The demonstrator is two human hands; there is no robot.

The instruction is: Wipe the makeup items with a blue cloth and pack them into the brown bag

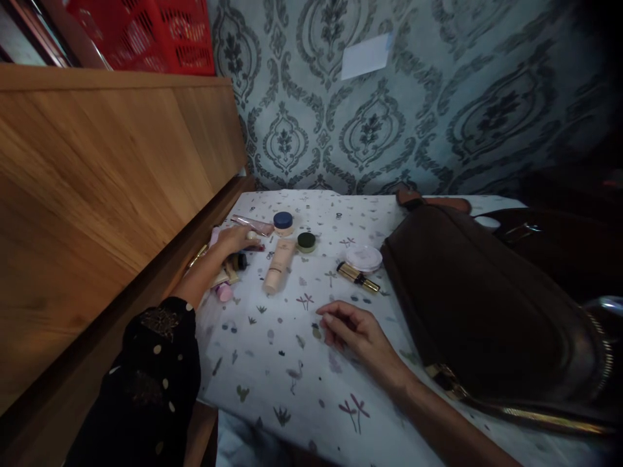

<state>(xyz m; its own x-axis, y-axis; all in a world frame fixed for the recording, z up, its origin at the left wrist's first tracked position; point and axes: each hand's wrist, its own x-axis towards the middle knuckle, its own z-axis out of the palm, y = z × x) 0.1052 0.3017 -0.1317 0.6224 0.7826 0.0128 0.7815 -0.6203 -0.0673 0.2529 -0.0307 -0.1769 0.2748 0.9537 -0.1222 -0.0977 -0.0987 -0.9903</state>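
Observation:
My left hand [236, 240] reaches over a group of cosmetics at the table's left side. Its fingers are bent around a small item with a pale round top [252, 236], mostly hidden by the hand. Under and beside this hand lie a black-capped tube [238, 261], a pink-capped tube [224, 292] and a pinkish slim tube [257, 225]. My right hand [353, 331] hovers low over the table, fingers loosely curled and apart, holding nothing. Between the hands lie a beige squeeze tube [280, 264], a blue-lidded jar [283, 223] and a dark-green-lidded jar [306, 242].
A black-and-gold cosmetic tube [358, 277] lies against a clear round compact [363, 258]. On the right sits a large dark brown bag [477, 305], unzipped. Wooden furniture [117, 155] borders the left, with a red basket [160, 39] on top. Patterned wallpaper [321, 139] covers the back wall.

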